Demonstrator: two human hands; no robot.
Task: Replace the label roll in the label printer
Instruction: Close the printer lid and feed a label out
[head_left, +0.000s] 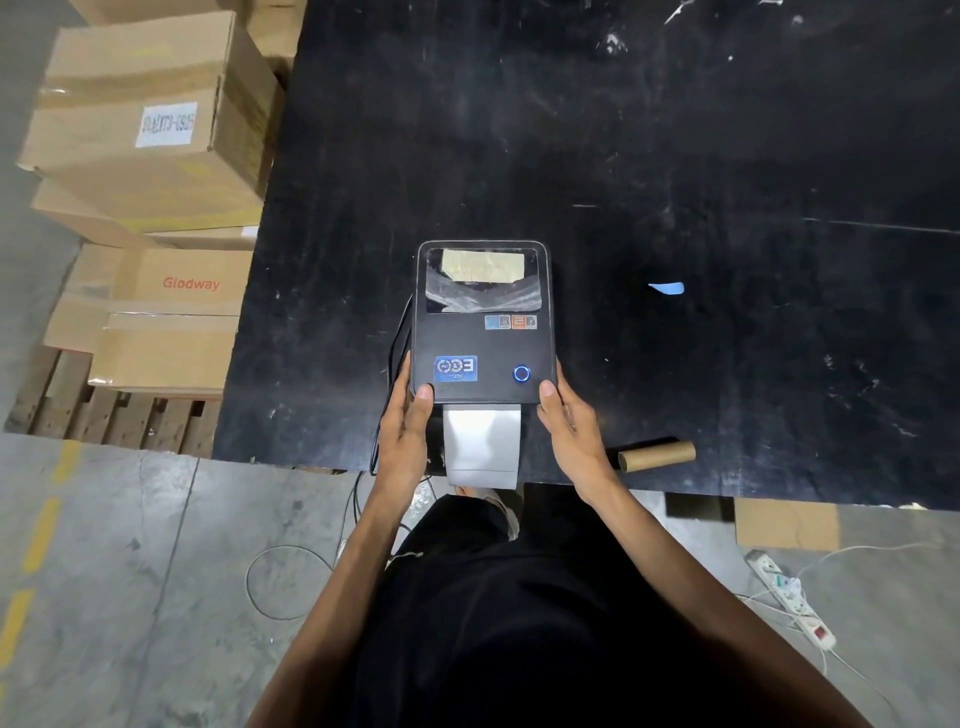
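A black label printer (483, 338) sits near the front edge of the black table (675, 156), lid down, with a blue ring lit on its top. A white strip of labels (482, 441) hangs out of its front slot. Through the lid window a label roll (482, 265) shows. My left hand (408, 431) grips the printer's front left corner, thumb on top. My right hand (569, 431) grips the front right corner the same way. An empty brown cardboard core (657, 456) lies on the table to the right of my right hand.
Cardboard boxes (150, 119) are stacked on a wooden pallet (104, 415) left of the table. A black cable (397, 332) runs down the printer's left side. A white power strip (795, 603) and cords lie on the concrete floor. A blue scrap (667, 288) lies on the table.
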